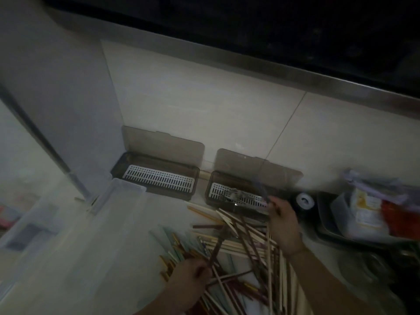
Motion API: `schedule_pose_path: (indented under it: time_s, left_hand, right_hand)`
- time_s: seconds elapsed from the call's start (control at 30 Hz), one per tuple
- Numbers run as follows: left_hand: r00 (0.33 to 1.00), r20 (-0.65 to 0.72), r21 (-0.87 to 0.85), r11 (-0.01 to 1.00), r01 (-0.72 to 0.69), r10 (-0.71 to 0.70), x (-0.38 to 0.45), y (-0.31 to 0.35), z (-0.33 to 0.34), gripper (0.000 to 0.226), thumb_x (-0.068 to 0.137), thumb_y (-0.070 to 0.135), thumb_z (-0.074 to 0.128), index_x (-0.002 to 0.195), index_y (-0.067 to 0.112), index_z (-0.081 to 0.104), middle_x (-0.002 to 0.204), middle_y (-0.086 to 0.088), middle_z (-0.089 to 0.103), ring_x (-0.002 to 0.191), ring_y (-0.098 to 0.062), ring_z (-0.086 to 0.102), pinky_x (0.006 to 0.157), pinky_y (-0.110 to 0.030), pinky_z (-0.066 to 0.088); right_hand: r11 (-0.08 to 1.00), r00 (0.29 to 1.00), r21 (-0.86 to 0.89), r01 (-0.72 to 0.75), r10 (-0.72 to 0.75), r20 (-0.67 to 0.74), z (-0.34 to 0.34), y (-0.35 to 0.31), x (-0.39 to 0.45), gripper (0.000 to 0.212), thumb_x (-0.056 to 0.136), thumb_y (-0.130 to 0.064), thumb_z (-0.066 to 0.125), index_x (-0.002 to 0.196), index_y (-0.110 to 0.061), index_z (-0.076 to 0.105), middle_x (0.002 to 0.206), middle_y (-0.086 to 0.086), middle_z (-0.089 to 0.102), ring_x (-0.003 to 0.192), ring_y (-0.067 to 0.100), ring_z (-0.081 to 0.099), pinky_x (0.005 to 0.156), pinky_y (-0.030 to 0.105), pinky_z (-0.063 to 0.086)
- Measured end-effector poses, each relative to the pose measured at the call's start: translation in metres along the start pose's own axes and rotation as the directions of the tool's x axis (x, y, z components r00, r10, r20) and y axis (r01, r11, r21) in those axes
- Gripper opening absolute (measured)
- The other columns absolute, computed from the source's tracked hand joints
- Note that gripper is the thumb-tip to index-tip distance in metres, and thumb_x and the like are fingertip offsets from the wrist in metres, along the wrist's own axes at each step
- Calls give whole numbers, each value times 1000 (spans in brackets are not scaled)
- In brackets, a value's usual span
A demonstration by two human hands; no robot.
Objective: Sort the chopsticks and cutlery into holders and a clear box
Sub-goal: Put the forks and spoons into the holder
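A: Clear plastic, that box point(120, 196) well out to the left of both hands, smooth-walled and rectangular. Nothing showed inside it in the dim light. If chopsticks were tossed that far they could skid off its rim onto the pale tabletop point(113, 258).

B: And the first smoked-plastic holder point(156, 176), beyond the left hand?

A: Lid tipped back against the tiled wall, white slotted grate in the bottom, nothing on it that I could see. The left hand point(189, 279) had its fingers curled round a dark, thin chopstick point(217, 247), pulled up out of the heap.

B: The heap point(238, 253) itself?

A: Between and under both hands: pale wooden sticks, maroon ones, some mint-green, all crossed over each other. Lifting one could drag its neighbours and roll them off the edge.

B: Further right?

A: The second holder point(238, 196), just ahead of the right hand, held something metallic on its grate, cutlery I'd judge. The right hand point(280, 218) pinched a thin dark stick-like thing point(261, 189) over it; blurred, so I couldn't tell what. Dropped there, a chopstick would mix with the cutlery.
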State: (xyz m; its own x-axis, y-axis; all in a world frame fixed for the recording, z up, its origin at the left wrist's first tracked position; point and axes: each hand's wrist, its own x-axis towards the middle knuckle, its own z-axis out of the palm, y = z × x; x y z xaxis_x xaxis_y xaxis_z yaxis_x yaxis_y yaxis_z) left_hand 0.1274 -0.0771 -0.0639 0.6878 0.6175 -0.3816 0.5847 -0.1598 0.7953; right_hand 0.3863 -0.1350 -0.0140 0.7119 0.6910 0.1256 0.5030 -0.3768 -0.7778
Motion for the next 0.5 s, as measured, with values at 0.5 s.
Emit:
schedule_pose_path:
  time_s: [0.5]
  left_hand:
    - [993,-71,-353,933,67,-98,-18,4,8,33,98,20,61,71,35,70,65,22,63,68,13,56,65,-8,38]
  right_hand:
    - [931,937,-356,-80,192,291,32,25,50,21,95,-8,51,105,-13,69,109,11,68,95,24,61,85,26,45]
